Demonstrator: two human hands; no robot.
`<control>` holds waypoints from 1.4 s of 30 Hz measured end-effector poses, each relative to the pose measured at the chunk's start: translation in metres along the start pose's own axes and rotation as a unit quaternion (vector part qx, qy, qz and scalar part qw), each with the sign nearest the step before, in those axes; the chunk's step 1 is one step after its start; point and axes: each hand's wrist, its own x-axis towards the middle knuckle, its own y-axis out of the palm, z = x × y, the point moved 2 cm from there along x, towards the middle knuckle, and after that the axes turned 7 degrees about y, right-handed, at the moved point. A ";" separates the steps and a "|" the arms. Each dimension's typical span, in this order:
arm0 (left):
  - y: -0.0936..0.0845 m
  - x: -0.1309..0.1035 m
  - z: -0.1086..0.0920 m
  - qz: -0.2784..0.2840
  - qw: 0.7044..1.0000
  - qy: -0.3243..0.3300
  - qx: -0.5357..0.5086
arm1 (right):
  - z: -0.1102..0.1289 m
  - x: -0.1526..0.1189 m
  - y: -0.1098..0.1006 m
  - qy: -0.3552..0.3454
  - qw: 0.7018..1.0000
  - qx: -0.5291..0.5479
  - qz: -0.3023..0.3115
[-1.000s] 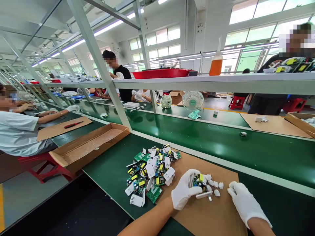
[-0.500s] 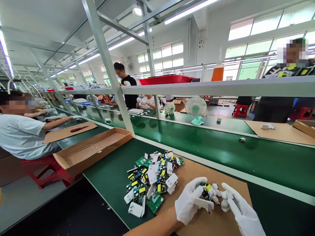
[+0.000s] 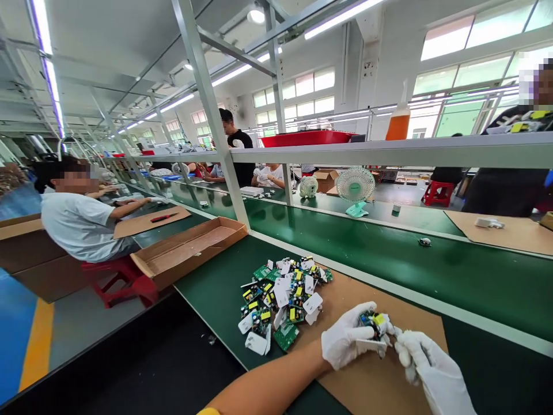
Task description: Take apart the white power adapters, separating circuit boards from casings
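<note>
A small circuit board (image 3: pixel 375 324) with a yellow part and a white plate is gripped in my white-gloved left hand (image 3: pixel 348 337), above the brown cardboard sheet. Just to its right, my gloved right hand (image 3: pixel 425 360) has its fingers pressed together close to the board's white end; whatever they pinch is too small to make out. Left of my hands lies a pile of similar circuit boards (image 3: pixel 297 294) with white plates, partly on the green bench and partly on the cardboard sheet (image 3: pixel 345 386).
An open cardboard tray (image 3: pixel 190 251) sits at the bench's left edge. Beyond the bench, a green belt (image 3: pixel 367 242) carries a small part. A mint fan (image 3: pixel 355 185) stands across it. A person in a light shirt sits at left.
The view has swung left, showing more floor and boxes there. My right hand's fingers have closed together beside the board. My left hand still holds the board.
</note>
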 end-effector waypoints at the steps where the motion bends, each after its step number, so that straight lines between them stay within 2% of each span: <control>1: 0.000 0.000 0.000 0.009 1.000 -0.009 0.004 | 0.004 -0.002 0.000 0.002 1.000 0.012 0.011; 4: -0.004 -0.001 0.002 -0.002 0.999 -0.011 0.038 | 0.011 -0.003 0.001 -0.028 0.999 0.020 0.041; 7: -0.006 -0.003 0.002 -0.001 0.996 -0.012 0.084 | 0.009 -0.001 0.001 -0.036 0.998 -0.011 0.054; 14: -0.004 -0.002 -0.002 0.051 0.987 -0.018 0.154 | -0.003 0.006 -0.004 -0.059 0.992 -0.108 0.024; 17: -0.002 -0.002 -0.001 0.052 0.986 -0.028 0.156 | -0.009 0.008 -0.003 -0.085 0.983 -0.164 0.017; 19: -0.001 -0.002 0.000 0.053 0.987 -0.038 0.147 | -0.014 0.009 -0.002 -0.118 0.975 -0.186 -0.001; 21: -0.001 -0.003 0.001 0.058 0.988 -0.041 0.136 | -0.017 0.009 -0.003 -0.180 0.962 -0.203 -0.023; 24: -0.001 -0.004 0.001 0.068 0.987 -0.042 0.137 | -0.018 0.007 -0.003 -0.260 0.935 -0.241 -0.025; 27: -0.002 -0.005 0.002 0.072 0.986 -0.052 0.142 | -0.018 0.005 -0.004 -0.244 0.928 -0.281 0.015; 30: -0.001 -0.004 0.003 0.069 0.987 -0.034 0.138 | -0.018 0.003 -0.003 -0.217 0.919 -0.325 0.042; 36: -0.002 -0.005 0.004 0.039 0.990 0.000 0.137 | -0.015 0.002 0.001 -0.335 0.879 -0.338 -0.039; 39: -0.005 -0.007 0.003 0.034 0.984 -0.001 0.176 | -0.012 0.001 0.002 -0.330 0.884 -0.324 -0.072; 42: -0.006 -0.009 0.003 0.027 0.979 -0.016 0.200 | -0.005 -0.001 0.002 -0.327 0.887 -0.324 -0.046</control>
